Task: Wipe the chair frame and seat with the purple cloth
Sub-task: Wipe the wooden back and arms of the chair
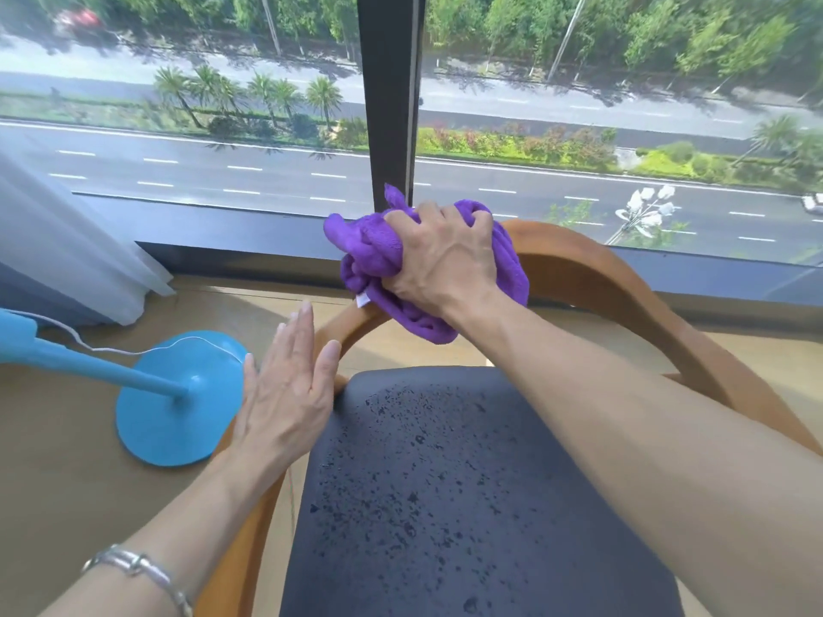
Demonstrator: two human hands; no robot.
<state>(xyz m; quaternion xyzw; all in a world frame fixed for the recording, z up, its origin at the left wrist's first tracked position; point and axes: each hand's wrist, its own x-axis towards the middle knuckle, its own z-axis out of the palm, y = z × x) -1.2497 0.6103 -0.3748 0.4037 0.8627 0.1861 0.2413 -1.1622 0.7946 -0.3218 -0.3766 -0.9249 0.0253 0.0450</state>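
A chair with a curved orange-brown wooden frame (592, 278) and a dark grey seat (445, 505) speckled with wet drops stands below me. My right hand (445, 256) grips a bunched purple cloth (369, 247) and presses it onto the top of the curved back rail. My left hand (285, 394) lies flat with straight fingers over the left part of the frame, beside the seat's far left corner. A silver bracelet sits on my left wrist.
A blue lamp base (165, 416) with its blue pole and a white cord stands on the wooden floor left of the chair. A white curtain (67, 251) hangs at far left. A large window with a dark mullion (392, 104) is right behind the chair.
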